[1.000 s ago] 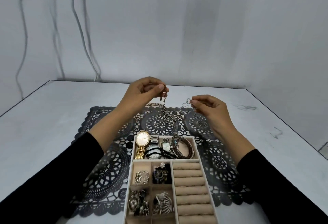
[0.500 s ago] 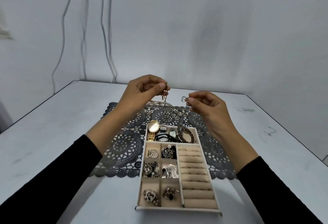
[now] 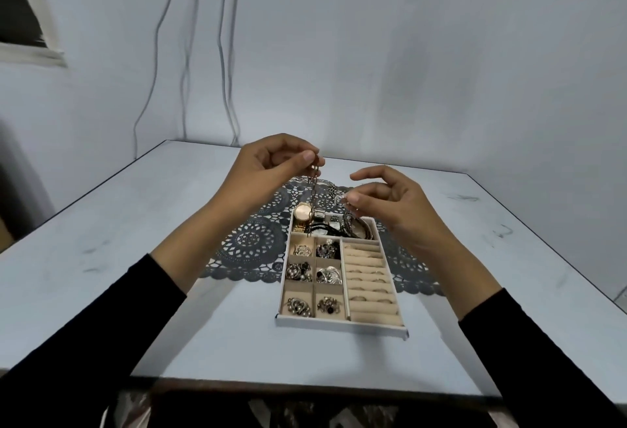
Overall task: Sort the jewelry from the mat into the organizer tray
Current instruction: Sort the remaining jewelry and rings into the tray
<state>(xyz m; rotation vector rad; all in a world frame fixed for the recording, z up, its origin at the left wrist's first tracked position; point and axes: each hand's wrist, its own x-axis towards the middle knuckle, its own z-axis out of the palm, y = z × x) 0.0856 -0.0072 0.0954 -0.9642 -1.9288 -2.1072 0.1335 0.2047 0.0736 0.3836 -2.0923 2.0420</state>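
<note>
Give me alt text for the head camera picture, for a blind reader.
A person's left hand pinches a chain that dangles over a jewelry tray, while the right hand pinches a small silver piece beside it. The tray, holding watches and rings, sits partly on a dark lace mat on a table.

Organizer tray (image 3: 339, 325): white rim, beige lining, far end on the dark lace mat (image 3: 251, 244), near end past the mat's edge. The far compartment holds a gold watch (image 3: 303, 214) among other watches and bangles. Six small compartments hold silvery pieces. The ring rolls (image 3: 369, 278) carry several rings. A chain (image 3: 314, 190) hangs straight down, pinched by the left hand (image 3: 271, 169). A small silvery piece (image 3: 343, 198) is pinched at the right hand's (image 3: 390, 203) fingertips.
</note>
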